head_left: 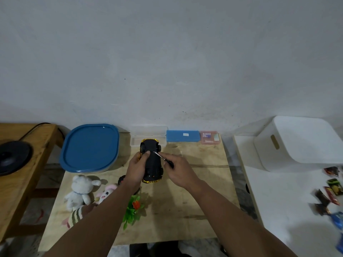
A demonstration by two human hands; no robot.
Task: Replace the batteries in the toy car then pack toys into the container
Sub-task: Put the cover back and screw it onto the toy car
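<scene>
- The black and yellow plastic toy car (152,161) lies underside up above the middle of the pale wooden table (194,204).
- The left hand (136,168) grips its side, thumb on the chassis.
- The right hand (179,168) pinches a small black-handled screwdriver (164,158), tip on the underside.
- The blue-lidded plastic container (91,147) sits to the left.

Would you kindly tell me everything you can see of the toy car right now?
The toy car looks like plastic. It is turned upside down, its black underside facing up, with yellow bodywork showing at both ends and black wheels along the sides. It is held above the wooden table, its length running away from the person. The left hand grips its left side, thumb across the underside. The screwdriver, pinched in the right hand, meets the underside with its tip.
</scene>
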